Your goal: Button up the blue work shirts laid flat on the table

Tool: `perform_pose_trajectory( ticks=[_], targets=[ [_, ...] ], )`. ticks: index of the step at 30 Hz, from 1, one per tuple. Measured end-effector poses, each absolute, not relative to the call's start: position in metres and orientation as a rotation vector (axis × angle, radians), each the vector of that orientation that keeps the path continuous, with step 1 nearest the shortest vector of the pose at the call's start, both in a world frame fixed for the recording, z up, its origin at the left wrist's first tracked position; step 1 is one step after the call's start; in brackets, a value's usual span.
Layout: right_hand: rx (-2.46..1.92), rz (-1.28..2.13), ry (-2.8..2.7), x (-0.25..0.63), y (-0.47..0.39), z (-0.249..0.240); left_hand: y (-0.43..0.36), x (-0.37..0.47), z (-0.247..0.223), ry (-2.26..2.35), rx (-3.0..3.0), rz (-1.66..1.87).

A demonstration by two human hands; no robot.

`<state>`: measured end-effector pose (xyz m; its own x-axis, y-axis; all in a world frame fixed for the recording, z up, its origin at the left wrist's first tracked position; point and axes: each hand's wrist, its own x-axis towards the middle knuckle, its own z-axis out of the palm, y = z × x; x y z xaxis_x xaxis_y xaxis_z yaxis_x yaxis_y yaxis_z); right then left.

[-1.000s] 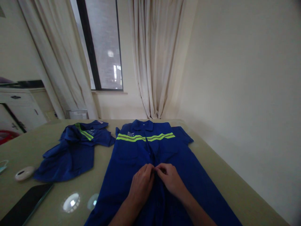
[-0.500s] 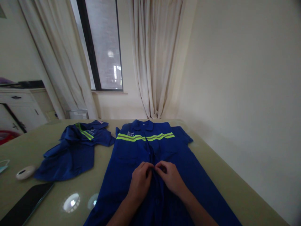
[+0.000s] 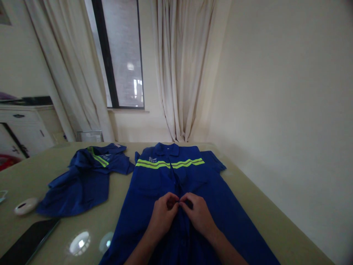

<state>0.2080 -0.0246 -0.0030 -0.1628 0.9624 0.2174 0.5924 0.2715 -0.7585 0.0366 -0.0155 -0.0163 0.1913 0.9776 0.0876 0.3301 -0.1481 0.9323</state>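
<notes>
A blue work shirt (image 3: 149,184) with a collar and a yellow-green reflective stripe across the chest lies spread on the table, its collar toward the window. My left hand (image 3: 164,211) pinches the front placket near the middle, thumb and fingers together. Close against it, my right hand (image 3: 197,211) pinches the same strip of cloth from the other side, fingertips touching or nearly so. The small piece between the fingertips is hidden. Above the hands, the shirt's front edges part slightly below the stripe.
To the left lies a second blue shirt (image 3: 79,187), crumpled. Beside it are a rounded white object (image 3: 27,206) and a black phone (image 3: 30,241). Part of a face mask (image 3: 2,195) shows at the left edge. A wall (image 3: 289,110) borders the table (image 3: 256,191) at right.
Both hands remain on the placket. The fingers have shifted slightly, rounding into a more open arch with the fingertips meeting. The view has tilted a little.
</notes>
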Motion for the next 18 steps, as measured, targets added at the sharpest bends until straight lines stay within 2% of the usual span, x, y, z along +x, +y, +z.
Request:
perform_pose_trajectory(
  ticks=[11,18],
  targets=[
    [-1.43,0.983,-1.578,0.209,-0.008,-0.017,-0.019,0.039,-0.012,1.471,2.094,0.699],
    [-1.436,0.806,-1.725,0.206,-0.012,-0.016,-0.02,0.043,-0.02,1.616,2.445,0.536]
  ],
)
